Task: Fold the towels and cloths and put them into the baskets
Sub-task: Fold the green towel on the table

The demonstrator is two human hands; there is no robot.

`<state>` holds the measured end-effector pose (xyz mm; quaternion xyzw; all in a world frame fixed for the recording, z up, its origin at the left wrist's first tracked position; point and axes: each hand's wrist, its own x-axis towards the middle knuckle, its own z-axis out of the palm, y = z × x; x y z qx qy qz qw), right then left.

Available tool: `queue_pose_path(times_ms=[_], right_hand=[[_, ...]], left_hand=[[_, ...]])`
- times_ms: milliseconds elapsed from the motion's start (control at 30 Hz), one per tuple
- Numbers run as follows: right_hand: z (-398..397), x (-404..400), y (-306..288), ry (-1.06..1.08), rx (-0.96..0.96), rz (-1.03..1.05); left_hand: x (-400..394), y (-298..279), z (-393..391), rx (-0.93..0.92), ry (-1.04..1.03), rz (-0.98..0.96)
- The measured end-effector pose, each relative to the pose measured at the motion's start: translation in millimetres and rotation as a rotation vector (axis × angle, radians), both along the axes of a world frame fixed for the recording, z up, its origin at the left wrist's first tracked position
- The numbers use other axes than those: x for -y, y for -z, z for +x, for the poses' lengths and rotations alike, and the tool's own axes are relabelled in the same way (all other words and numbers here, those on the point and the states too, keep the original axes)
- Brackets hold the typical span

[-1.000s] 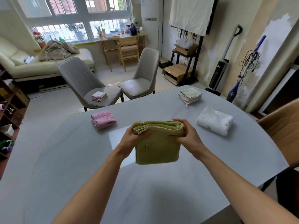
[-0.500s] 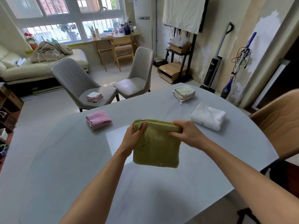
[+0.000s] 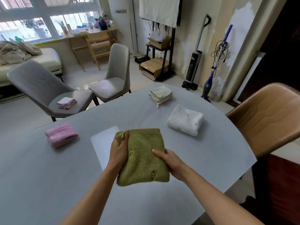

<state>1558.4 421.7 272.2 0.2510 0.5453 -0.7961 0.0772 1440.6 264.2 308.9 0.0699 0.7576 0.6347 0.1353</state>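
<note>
Grey table [image 3: 48, 184] | green towel [image 3: 144, 158] mid-table | both hands [image 3: 119, 150] [image 3: 174, 163] grip its sides

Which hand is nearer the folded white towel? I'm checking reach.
Right. The right hand grips the green towel just below-left of the white towel; the left hand is farther left.

fluffy green terry towel [image 3: 144, 153], smooth matt grey table [image 3: 48, 176]

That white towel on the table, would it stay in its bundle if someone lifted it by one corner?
Probably not. The white towel is only folded into a soft, rounded bundle with nothing tying it, so it would likely flop open. Its thick pile suggests it is light for its bulk. Pushed along the smooth table, it would more likely slide than roll.
</note>
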Motion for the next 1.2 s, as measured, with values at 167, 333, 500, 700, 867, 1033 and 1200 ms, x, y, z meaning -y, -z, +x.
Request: queue_pose_path(times_ms=[167, 333, 500, 700, 867, 1033, 1200], right_hand=[[-6.7, -93.9, 25.0, 0.153, 0.060, -0.011], [-25.5, -241.2, 25.0, 0.128, 0.099, 0.060], [-73.1, -335.3, 24.5, 0.098, 0.090, 0.226], [-132.5, -382.4, 56.3, 0.109, 0.082, 0.461], [-140.0, -399.7, 83.0, 0.025, 0.112, 0.513], [-143.4, -411.4, 88.1, -0.054, 0.084, 0.569], [-155.0, -416.3, 87.5, -0.139, 0.194, 0.653]], left_hand=[[-96.2, 28.2, -18.4, 0.137, 0.008, -0.047], [-214.3, 50.0, -36.8, 0.280, -0.012, -0.042], [-293.4, 78.8, -51.5, 0.388, -0.187, 0.003], [-332.5, 128.9, -72.5, 0.509, -0.301, -0.036], [-340.5, 128.3, -66.3, 0.597, -0.172, -0.009], [-347.0, 142.1, -64.9, 0.479, -0.194, -0.190], [-353.9, 120.6, -67.0, 0.663, -0.235, -0.132]])
